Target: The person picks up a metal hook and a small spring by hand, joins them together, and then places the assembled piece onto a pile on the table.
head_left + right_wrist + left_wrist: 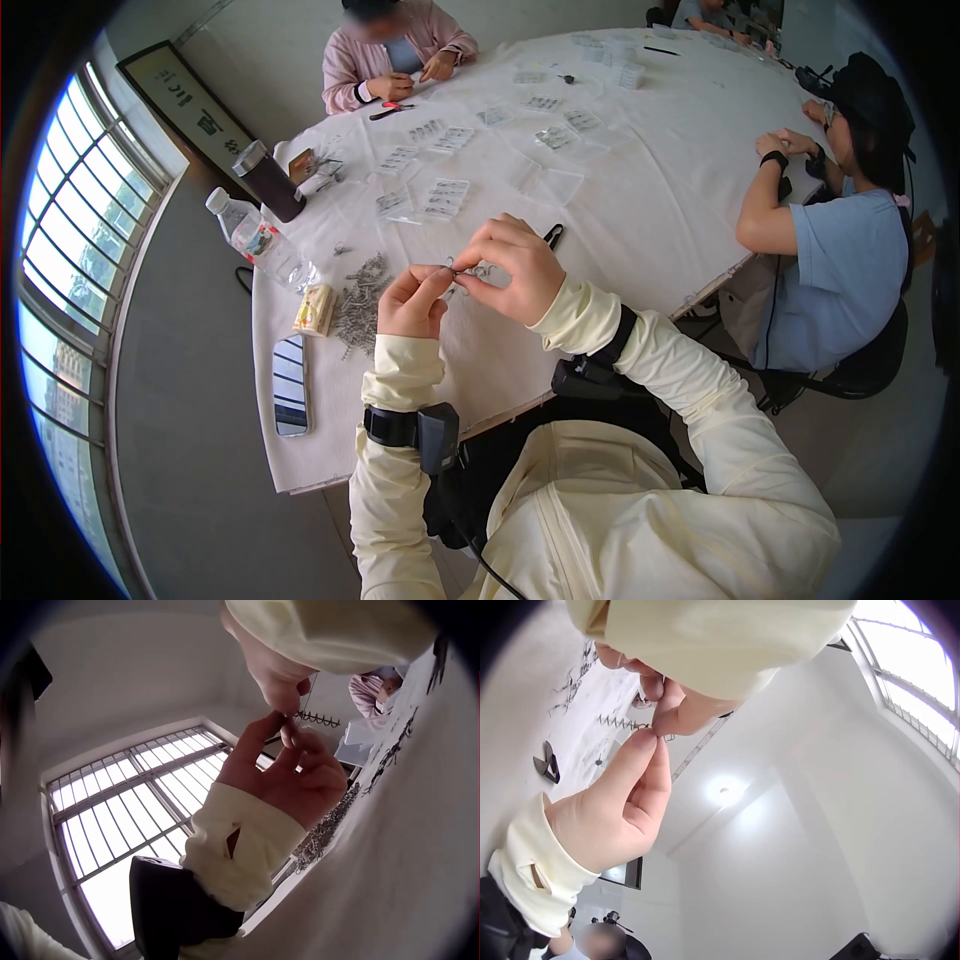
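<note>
Over the near side of the white-covered table [620, 200], both hands meet fingertip to fingertip. My left hand [412, 302] pinches between thumb and forefinger at the meeting point. From the other side my right hand [518, 268] pinches there too. A thin spiral metal wire [619, 721], like a small coil spring, sticks out from the joined fingertips in the left wrist view. The same coil [321, 719] shows in the right wrist view, its end hidden by the fingers. Several loose wire pieces [486, 270] lie beneath the hands.
Left of the hands lie a pile of metal wire pieces [362, 305], a tissue pack [314, 310] and a phone [291, 385]. A bottle [262, 243] and a dark tumbler [270, 182] stand behind. Beyond are clear trays [446, 197] and a black tool [553, 237]. Other people sit around.
</note>
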`<state>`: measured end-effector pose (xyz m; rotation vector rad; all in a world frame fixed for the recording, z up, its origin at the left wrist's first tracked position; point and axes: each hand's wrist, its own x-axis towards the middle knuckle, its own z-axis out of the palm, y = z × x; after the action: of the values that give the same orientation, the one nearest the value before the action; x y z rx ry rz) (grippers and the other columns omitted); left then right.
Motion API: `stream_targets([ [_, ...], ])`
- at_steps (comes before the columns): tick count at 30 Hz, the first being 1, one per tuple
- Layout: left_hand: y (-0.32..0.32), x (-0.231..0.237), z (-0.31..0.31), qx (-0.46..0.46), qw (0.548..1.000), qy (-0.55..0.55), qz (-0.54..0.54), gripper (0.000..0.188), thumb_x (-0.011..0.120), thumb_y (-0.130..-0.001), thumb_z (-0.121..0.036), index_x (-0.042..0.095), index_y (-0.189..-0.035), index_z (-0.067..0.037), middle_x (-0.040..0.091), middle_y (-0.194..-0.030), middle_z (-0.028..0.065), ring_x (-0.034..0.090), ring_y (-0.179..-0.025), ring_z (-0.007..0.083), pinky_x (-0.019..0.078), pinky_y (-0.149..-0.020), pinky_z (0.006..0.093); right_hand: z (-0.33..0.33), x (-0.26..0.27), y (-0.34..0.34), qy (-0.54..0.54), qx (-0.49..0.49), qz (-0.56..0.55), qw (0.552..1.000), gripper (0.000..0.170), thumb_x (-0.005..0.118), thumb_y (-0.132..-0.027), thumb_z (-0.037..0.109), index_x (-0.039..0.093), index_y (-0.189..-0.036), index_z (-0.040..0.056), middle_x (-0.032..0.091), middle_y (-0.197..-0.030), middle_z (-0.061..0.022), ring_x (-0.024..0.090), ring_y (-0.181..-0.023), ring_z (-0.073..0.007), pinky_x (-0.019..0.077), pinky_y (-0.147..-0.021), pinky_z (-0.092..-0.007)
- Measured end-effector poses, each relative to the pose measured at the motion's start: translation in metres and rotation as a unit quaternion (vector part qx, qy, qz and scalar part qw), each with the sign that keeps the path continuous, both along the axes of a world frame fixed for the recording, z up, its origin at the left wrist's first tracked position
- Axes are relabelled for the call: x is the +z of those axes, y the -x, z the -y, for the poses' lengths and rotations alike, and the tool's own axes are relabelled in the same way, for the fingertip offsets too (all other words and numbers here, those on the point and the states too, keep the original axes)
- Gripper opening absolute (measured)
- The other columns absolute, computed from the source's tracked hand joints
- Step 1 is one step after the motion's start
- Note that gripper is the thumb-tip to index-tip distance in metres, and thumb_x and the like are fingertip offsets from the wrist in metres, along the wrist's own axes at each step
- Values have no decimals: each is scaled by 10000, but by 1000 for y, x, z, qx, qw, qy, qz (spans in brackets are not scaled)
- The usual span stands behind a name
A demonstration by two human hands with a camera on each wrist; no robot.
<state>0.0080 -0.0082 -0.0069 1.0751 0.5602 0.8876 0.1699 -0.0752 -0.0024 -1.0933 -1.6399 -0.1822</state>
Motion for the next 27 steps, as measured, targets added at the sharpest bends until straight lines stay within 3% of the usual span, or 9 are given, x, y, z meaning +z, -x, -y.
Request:
stream_targets([
  [6, 2, 2, -1, -29, 999, 39, 20, 40, 674, -848, -36, 644, -866, -56, 619, -847, -6, 478, -670, 29, 353, -571, 181, 0, -2, -2, -4, -7, 1, 1000, 167, 754, -678, 30, 684, -814, 98, 593, -790, 0, 554, -764, -199, 432, -724, -319],
  [9, 2, 5, 1, -23, 999, 37, -5, 44, 622, -872, -28, 624, -833, -49, 562, -785, -21, 456, -667, 43, 364, -593, 203, 0, -2, -1, -12, -10, 6, 1000, 165, 749, -678, 32, 677, -809, 103, 589, -787, 1, 555, -756, -197, 426, -722, -318],
  [12, 2, -1, -2, -42, 999, 25, 11, 36, 676, -846, -36, 645, -851, -54, 619, -813, -15, 479, -653, 30, 359, -572, 181, 1, 0, 0, -14, -20, 16, 1000, 151, 729, -680, 25, 657, -789, 100, 583, -781, 1, 559, -756, -197, 422, -721, -314],
  [21, -2, 2, 3, 6, 994, -65, -92, 43, 626, -881, -77, 636, -861, -40, 571, -786, -40, 439, -638, 25, 348, -570, 177, 1, 0, -1, 17, 12, -35, 999, 118, 677, -702, 39, 601, -768, 100, 551, -775, -8, 555, -757, -202, 413, -719, -341],
  [23, -2, 2, 4, 22, 987, -111, -112, 76, 637, -883, -111, 644, -871, -37, 565, -762, -59, 429, -623, 18, 338, -565, 172, 2, 1, -1, 24, 23, -54, 998, 114, 669, -699, -4, 605, -769, 60, 562, -773, -37, 564, -697, -188, 451, -648, -298],
  [27, -3, -2, 2, 44, 975, -169, -135, 94, 640, -885, -126, 643, -868, -34, 558, -744, -76, 421, -628, 8, 328, -567, 169, 2, 1, 0, 44, 45, -93, 994, 104, 660, -713, -9, 599, -775, 48, 556, -772, -42, 556, -674, -169, 456, -629, -284],
])
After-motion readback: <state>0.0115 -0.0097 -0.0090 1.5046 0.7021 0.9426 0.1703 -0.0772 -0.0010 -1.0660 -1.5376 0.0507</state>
